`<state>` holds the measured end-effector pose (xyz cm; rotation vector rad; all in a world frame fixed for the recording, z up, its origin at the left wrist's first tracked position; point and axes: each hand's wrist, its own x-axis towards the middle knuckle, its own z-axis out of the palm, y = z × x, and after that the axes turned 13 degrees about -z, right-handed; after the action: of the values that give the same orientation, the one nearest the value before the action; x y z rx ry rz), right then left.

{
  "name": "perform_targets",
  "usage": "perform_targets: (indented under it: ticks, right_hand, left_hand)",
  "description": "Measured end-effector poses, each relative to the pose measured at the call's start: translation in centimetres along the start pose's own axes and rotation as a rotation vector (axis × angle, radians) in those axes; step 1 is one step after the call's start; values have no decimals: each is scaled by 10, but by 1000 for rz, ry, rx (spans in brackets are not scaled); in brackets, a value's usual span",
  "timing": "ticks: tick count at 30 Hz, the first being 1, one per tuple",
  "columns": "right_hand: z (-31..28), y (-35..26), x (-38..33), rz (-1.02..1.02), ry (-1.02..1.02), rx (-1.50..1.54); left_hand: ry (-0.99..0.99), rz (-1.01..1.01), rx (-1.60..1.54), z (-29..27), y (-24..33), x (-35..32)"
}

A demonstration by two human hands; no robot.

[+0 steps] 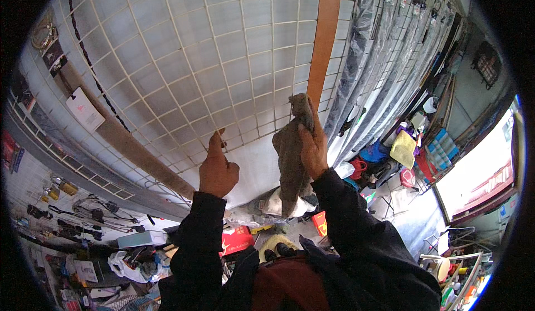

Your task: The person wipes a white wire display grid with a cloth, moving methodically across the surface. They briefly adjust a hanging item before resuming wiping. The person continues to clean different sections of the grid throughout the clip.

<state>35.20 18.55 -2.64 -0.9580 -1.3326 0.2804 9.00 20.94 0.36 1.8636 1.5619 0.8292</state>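
Note:
A white wire grid panel (212,71) fills the area in front of me, with a pale sheet behind it. At its lower part, my left hand (219,169) is closed, the index finger and thumb hooked on a wire. My right hand (313,149) grips a grey-brown cloth (291,149), which hangs down from the fingers. The cloth's top end touches or lies just in front of a brown leather-like strap (324,38) that runs down the grid. How far the right fingers wrap round the strap is partly hidden.
Several plastic-wrapped belts (384,49) hang to the right. A brown strap with a white tag (84,109) hangs on the left, above padlocks (64,185) on a wall. Below are a red box (237,239) and a plastic bag (134,266). A bright doorway (479,160) stands at right.

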Motion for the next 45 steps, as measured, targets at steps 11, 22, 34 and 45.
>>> perform_targets:
  ticks: [11,22,34,45]
  right_hand:
    - [-9,3,55,60,-208,-182]
    - [10,-43,26,781,362,1089]
    - [-3,-11,20,246,228,490]
    - [-55,-32,55,-162,-386,-820]
  left_hand:
    - [12,41,-3,3,-4,2]
    - [6,-12,20,3,-3,5]
    - [24,-13,-2,7,-4,0]
    - [55,8,0,10,-7,0]
